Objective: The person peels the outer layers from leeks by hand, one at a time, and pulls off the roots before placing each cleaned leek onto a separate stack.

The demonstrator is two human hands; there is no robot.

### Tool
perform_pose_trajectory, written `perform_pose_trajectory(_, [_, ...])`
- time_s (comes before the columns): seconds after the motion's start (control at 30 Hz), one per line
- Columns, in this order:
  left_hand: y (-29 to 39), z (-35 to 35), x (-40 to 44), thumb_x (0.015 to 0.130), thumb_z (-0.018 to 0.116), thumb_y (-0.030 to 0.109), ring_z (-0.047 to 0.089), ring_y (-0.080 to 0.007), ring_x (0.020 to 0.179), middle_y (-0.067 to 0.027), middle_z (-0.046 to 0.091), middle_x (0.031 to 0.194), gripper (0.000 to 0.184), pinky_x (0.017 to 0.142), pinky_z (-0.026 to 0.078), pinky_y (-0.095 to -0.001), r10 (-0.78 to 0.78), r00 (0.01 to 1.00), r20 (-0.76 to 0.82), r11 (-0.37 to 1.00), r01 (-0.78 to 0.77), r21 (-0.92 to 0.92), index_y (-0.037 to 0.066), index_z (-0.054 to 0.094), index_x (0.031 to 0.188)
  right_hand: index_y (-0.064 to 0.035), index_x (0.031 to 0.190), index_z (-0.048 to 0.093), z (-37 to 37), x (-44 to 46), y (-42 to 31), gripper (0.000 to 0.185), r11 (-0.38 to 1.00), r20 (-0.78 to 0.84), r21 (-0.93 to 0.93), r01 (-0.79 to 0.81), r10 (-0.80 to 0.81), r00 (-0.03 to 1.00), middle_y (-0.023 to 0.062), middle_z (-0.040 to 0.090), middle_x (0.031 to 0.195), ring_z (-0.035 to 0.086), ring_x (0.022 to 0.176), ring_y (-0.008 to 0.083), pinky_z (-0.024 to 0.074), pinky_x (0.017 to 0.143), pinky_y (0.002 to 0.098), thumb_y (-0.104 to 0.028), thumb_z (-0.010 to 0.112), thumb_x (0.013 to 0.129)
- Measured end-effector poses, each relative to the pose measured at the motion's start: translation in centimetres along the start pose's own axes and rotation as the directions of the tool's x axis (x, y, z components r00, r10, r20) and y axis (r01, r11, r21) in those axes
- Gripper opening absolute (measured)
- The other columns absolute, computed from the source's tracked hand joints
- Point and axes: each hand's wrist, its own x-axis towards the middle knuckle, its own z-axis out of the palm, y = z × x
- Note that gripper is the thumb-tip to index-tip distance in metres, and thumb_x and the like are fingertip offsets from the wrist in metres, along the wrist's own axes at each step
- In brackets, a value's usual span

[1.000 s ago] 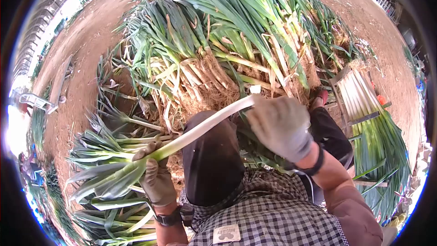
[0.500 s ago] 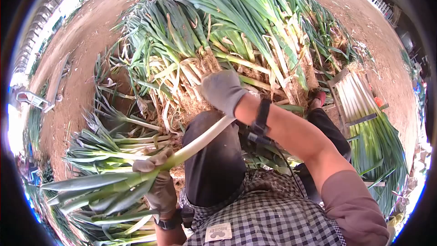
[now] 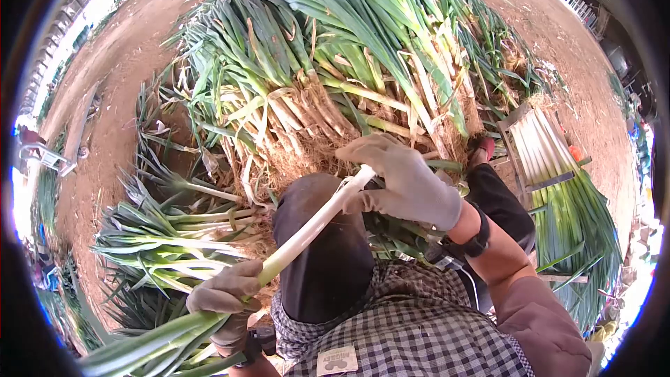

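One leek [image 3: 318, 225] slants over the knee [image 3: 328, 269], white end far and right; my left hand [image 3: 227, 298] grips its green part, best held firm, while my right hand [image 3: 413, 185] spreads its fingers at that end, contact unclear.

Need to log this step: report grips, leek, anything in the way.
Left grip closed around leek, by its green leaves. Right grip open at the white end, contact unclear. Knee beneath leek; nothing seen blocking.

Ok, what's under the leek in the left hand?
The leek crosses above a dark trouser leg; the strip directly beneath is covered, as is whatever lies under the left hand.
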Motion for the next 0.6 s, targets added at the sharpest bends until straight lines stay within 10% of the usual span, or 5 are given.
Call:
perform_pose_trajectory(0.13, [0.7,-0.5,1.7,0.082,0.072,0.013,0.069,-0.0366,0.074,-0.0173,0.068,0.074,0.021,0.07,0.057,-0.0478,0.109,0.951,0.288,0.991,-0.127,0.042,0.007,0.053,0.074,-0.0077,0.083,0.069,1.5,-0.6,3.6,0.01,0.928,0.271,0.348,-0.134,0.037,0.962,0.0095,0.065,0.087,0.064,0.085,0.0247,0.052,0.073,0.0352,-0.016,0.072,0.08])
perform_pose_trajectory(0.27, [2.3,-1.3,1.9,0.093,0.06,0.022,0.067,-0.0289,0.067,-0.0113,0.067,0.071,0.027,0.065,0.055,-0.0399,0.08,0.91,0.407,0.959,-0.181,0.217,0.009,0.055,0.07,-0.0104,0.075,0.067,1.1,-1.4,8.7,0.012,0.731,-0.061,-0.662,-0.166,0.168,0.984,0.0056,0.064,0.075,0.065,0.072,0.0221,0.0543,0.062,0.0336,-0.009,0.059,0.084])
perform_pose_trajectory(0.43, [3.2,-1.4,4.5,0.097,0.053,0.025,0.068,-0.0281,0.076,-0.0099,0.07,0.078,0.029,0.071,0.057,-0.0398,0.207,0.757,0.62,0.937,-0.335,0.097,0.009,0.058,0.073,-0.0026,0.103,0.066,-3.2,-1.3,14.0,0.03,0.468,0.025,-0.749,-0.47,0.728,0.685,0.0167,0.066,0.109,0.067,0.094,0.028,0.0543,0.079,0.0394,-0.025,0.065,0.084])
perform_pose_trajectory(0.5, [3.0,-1.2,4.5,0.097,0.054,0.027,0.068,-0.0282,0.075,-0.0099,0.07,0.076,0.031,0.07,0.057,-0.0406,0.219,0.801,0.557,0.939,-0.327,0.102,0.009,0.057,0.072,-0.0025,0.107,0.064,-3.8,-1.1,10.1,0.034,0.925,0.082,-0.31,-0.219,0.256,0.963,0.0146,0.066,0.109,0.066,0.095,0.0294,0.0511,0.086,0.0406,-0.029,0.065,0.085])
perform_pose_trajectory(0.6, [1.5,-1.7,3.9,0.094,0.057,0.027,0.066,-0.0265,0.068,-0.0063,0.063,0.061,0.031,0.067,0.058,-0.0389,0.28,0.868,0.41,0.939,-0.337,0.072,0.009,0.055,0.07,-0.0063,0.102,0.065,-0.8,0.9,4.0,0.028,0.94,0.054,-0.213,0.268,-0.262,0.964,0.0116,0.067,0.107,0.065,0.095,0.0259,0.0491,0.088,0.0399,-0.027,0.065,0.084])
